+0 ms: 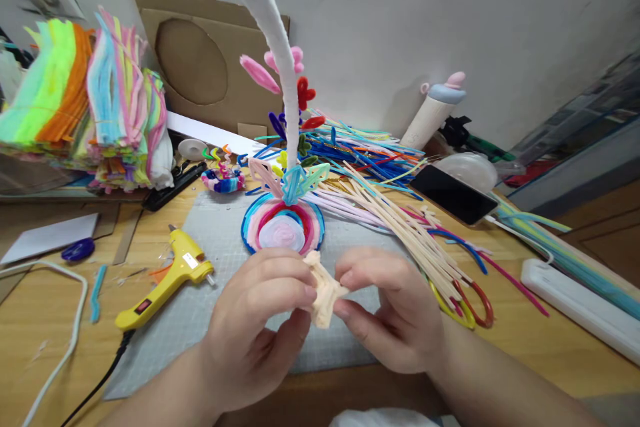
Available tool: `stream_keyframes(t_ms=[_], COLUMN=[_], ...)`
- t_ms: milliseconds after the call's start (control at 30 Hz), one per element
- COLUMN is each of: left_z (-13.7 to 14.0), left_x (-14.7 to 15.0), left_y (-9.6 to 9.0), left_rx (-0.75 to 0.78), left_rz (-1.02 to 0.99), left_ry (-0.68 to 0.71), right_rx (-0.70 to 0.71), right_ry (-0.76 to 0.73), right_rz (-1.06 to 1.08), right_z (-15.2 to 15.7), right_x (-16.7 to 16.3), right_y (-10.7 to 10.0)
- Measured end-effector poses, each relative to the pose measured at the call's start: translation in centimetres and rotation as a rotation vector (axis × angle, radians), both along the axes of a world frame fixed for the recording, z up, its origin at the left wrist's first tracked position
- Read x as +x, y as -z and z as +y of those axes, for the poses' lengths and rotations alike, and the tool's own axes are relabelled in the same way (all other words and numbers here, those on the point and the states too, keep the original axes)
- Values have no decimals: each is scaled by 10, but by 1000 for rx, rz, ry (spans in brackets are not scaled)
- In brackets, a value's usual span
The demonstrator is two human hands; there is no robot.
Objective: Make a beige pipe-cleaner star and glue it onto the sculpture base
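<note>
Between both hands is a small cream-coloured fuzzy piece [324, 293], bent from what looks like pipe cleaner. My left hand [265, 313] pinches its left side between thumb and fingers. A pointed tip on its right side is pinched by my right hand [390, 307]. Just behind the hands stands a pipe-cleaner craft with a round coiled base [283, 230] in blue, pink and red. From it rises a thick white fuzzy stem [280, 40], curved at the top, with colourful flowers and leaves along it.
A yellow hot glue gun [170, 280] lies on the grey cutting mat [155, 347] at left. Bundled pipe cleaners [55, 87] stand back left; loose cream ones [395, 213] lie at right. A phone [453, 193], a white bottle [433, 110] and a power strip [580, 307] are at right.
</note>
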State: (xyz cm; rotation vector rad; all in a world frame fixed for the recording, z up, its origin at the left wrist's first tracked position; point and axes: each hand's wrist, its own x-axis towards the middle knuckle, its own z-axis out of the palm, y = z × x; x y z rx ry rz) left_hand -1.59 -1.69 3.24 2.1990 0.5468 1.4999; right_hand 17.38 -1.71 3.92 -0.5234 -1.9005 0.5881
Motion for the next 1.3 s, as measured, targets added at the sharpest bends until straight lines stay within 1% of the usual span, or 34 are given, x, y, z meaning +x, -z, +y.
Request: stream_keyframes(t_ms=[67,133,200,367,467,533,633,800,867,900,933,1000,1067,1133,1200,1300], left_z=[1,1,1,1,1,1,1,-2,-5,-6,-6,-5,-2,3,6,10], left_x=[1,2,3,3,4,4,5,4,5,6,8,12,15,15,14,11], left_y=[0,0,1,2,2,1,1,4,6,6,6,5,2,-1,-3,-4], left_rx=[-2,-16,-29,-64,-77,-82,-96,-138,-229,-309,-413,-669,-927,-1118,-1221,-1278], left_rz=[-6,5,12,34,53,57,58,67,52,32,2,-88,-201,-293,-348,-385], left_ry=[19,31,38,61,69,69,71,83,66,33,-7,-57,-18,60,94,73], right_rx=[22,1,-60,-231,-331,-374,-375,-296,-266,-255,-248,-246,-260,-297,-368,-466], right_ry=[-8,4,3,-56,-84,-71,-33,-22,15,54,102,207,266,274,276,254], right_rz=[3,12,18,61,121,186,257,289,306,317,328,351,336,291,243,268], right_z=[2,2,2,1,0,-1,-2,-4,-6,-7,-8,-10,-10,-8,-3,6], right_x=[1,1,2,1,1,0,-1,-2,-3,-4,-4,-5,-4,-2,-1,0], right_y=[-4,-6,-8,-8,-6,-5,-4,-5,-5,-4,-4,-4,-4,-3,-1,1])
